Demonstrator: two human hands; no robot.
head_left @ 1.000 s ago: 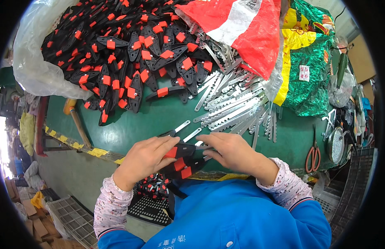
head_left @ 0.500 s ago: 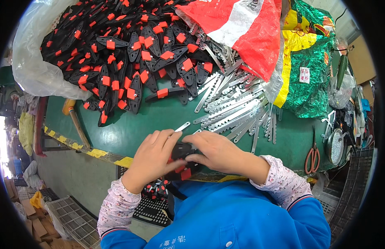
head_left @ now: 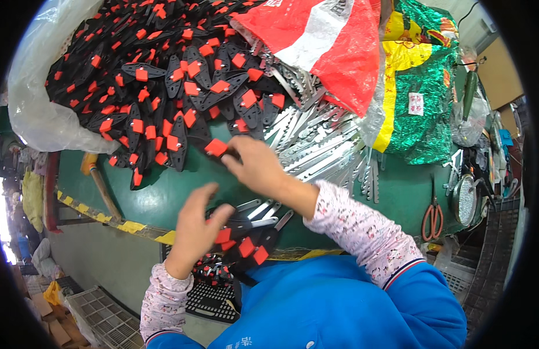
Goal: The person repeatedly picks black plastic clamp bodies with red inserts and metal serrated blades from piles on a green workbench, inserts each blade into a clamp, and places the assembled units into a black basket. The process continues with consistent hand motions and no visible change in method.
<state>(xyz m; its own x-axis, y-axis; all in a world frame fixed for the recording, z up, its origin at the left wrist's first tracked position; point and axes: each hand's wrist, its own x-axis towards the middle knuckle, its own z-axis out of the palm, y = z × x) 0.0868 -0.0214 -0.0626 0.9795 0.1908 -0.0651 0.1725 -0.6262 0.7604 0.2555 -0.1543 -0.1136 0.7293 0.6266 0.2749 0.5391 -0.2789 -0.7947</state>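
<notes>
At my right hand [head_left: 255, 166] is a red-blocked part [head_left: 216, 147]; whether I grip it, I cannot tell. My left hand [head_left: 198, 227], spread wide, is beside more parts [head_left: 246, 247] near the table edge [head_left: 133, 227]: a wrist nudge could knock them off.

The count at the green table [head_left: 159, 189] stands at one left hand [head_left: 195, 225], one right hand [head_left: 259, 168], one hammer [head_left: 102, 185], one pair of scissors [head_left: 434, 203], one red-and-white bag [head_left: 351, 70] and one green-and-yellow bag [head_left: 426, 81], with the heaped black pieces [head_left: 227, 88] and metal strips [head_left: 321, 146] too numerous to count.
</notes>
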